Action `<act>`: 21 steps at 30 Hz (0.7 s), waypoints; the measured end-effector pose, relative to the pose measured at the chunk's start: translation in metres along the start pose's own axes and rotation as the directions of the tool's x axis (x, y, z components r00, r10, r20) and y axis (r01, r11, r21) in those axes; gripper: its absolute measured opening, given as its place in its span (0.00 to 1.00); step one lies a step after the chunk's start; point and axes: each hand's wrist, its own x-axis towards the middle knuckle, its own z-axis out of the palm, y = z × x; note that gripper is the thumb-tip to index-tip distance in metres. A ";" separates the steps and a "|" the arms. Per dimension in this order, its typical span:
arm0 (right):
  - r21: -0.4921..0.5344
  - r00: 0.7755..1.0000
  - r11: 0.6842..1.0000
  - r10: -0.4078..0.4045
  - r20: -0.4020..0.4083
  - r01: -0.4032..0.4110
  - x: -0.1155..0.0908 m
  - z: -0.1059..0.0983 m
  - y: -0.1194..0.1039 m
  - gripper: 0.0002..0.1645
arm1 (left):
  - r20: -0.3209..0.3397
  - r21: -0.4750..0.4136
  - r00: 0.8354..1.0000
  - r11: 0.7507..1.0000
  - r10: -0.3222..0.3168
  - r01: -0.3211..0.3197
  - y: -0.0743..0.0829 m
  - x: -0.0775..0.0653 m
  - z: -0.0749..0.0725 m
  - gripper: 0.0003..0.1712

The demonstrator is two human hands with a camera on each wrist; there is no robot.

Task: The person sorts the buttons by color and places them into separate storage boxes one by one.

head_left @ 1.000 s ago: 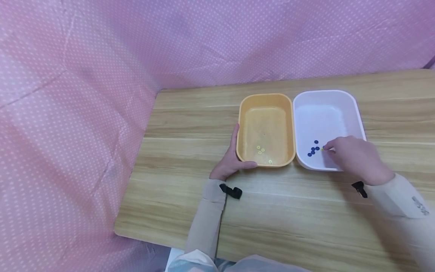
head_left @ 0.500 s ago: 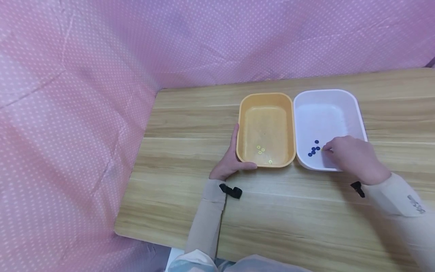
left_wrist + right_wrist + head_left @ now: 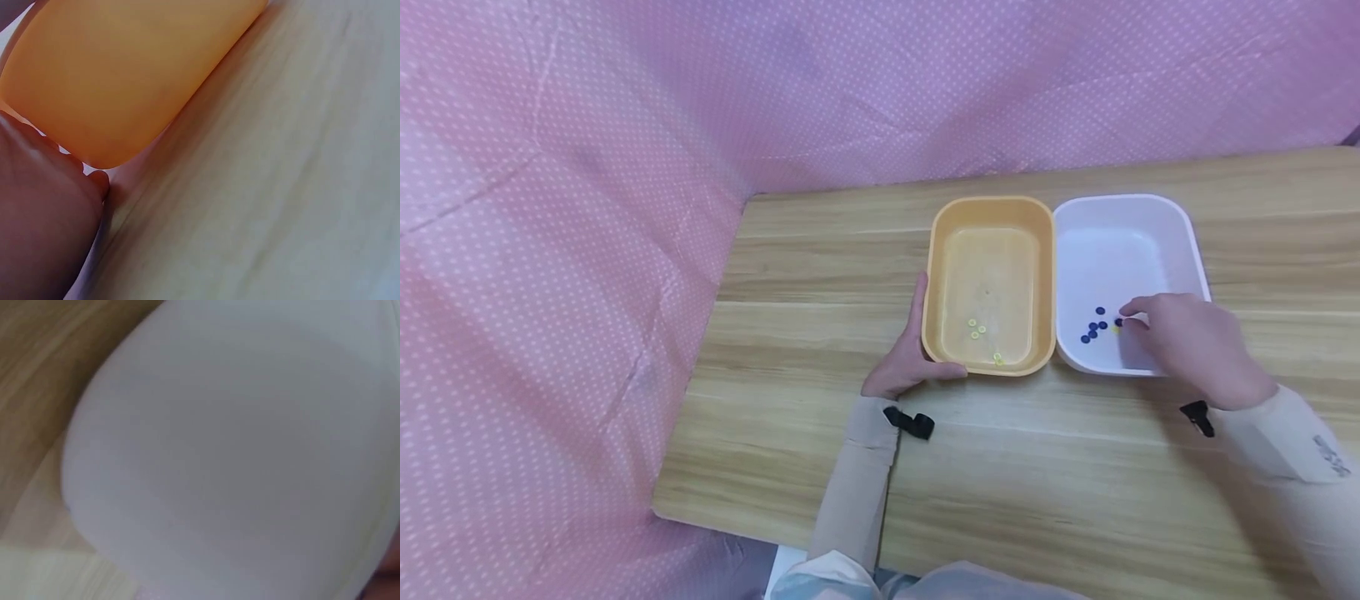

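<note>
My left hand (image 3: 904, 358) grips the near left corner of an orange plastic tub (image 3: 934, 275), thumb along the front side and fingers at the left side. Several small yellow rings (image 3: 975, 335) lie at the tub's near end. My right hand (image 3: 1198, 342) reaches into a white plastic tub (image 3: 1187, 242), with thumb and index finger a little apart. Right by those fingertips are a dark blue disc (image 3: 1119, 322) and a yellow piece (image 3: 1116, 330). Several more dark blue discs (image 3: 1093, 327) lie just to their left. The right wrist view shows mostly the white tub's outer wall (image 3: 219, 456).
Both tubs stand side by side on a wood-grain table (image 3: 805, 333), the orange rim overlapping the white one in the head view. A pink dotted cloth (image 3: 850, 100) hangs behind and to the left. Bare tabletop spreads left of the orange tub.
My right thumb and index finger have parted and shifted slightly away, leaving the yellow piece and a dark disc in sight. The orange tub's rim looks slightly larger and higher, shifted a little right.
</note>
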 end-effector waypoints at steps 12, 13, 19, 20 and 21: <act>-0.048 0.984 0.991 -0.121 0.134 0.128 0.009 0.002 0.001 0.11 | -0.001 0.035 1.000 0.999 0.024 -0.024 0.004 -0.003 0.002 0.79; -0.050 0.983 0.991 -0.118 0.143 0.126 0.010 0.002 -0.001 0.11 | -0.001 0.039 1.000 0.999 0.026 -0.026 0.004 -0.003 0.002 0.80; -0.048 0.980 0.992 -0.104 0.172 0.114 0.014 0.003 -0.003 0.09 | -0.002 0.039 1.000 0.999 0.025 -0.025 0.004 -0.002 0.003 0.80; -0.047 0.979 0.992 -0.103 0.177 0.113 0.014 0.003 -0.003 0.09 | -0.001 0.035 1.000 0.999 0.023 -0.023 0.004 -0.002 0.003 0.80; -0.045 0.979 0.993 -0.101 0.178 0.111 0.014 0.004 -0.003 0.09 | -0.001 0.035 1.000 0.999 0.020 -0.020 0.004 -0.002 0.003 0.80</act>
